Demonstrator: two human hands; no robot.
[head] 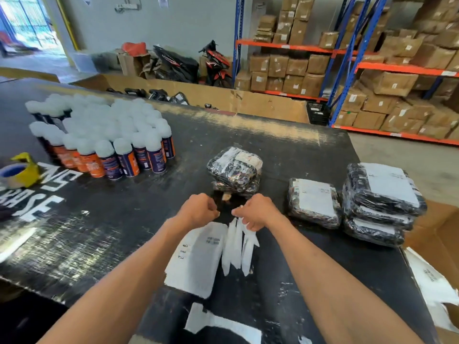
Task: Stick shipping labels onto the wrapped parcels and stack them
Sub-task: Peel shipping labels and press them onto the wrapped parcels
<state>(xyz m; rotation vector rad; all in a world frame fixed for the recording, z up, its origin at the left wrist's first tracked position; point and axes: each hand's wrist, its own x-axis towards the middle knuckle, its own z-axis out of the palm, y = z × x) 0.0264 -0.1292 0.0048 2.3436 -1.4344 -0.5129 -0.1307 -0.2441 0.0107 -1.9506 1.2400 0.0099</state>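
My left hand [198, 209] is closed above the top edge of a white shipping label [196, 259], which hangs below it over the black table [119, 219]. My right hand [255, 211] grips several white backing strips [237, 247] that dangle from it. Just beyond both hands sits a small pile of two black wrapped parcels [236, 170], the top one tilted. To the right lies a single labelled parcel [314, 202]. Farther right stands a stack of three labelled parcels [382, 202].
Several spray cans [109, 135] with white caps crowd the table's left. A yellow tape dispenser [19, 171] sits at the far left. Loose white paper [223, 324] lies near the front edge. An open cardboard box [437, 269] stands at the right; shelves of cartons [372, 70] behind.
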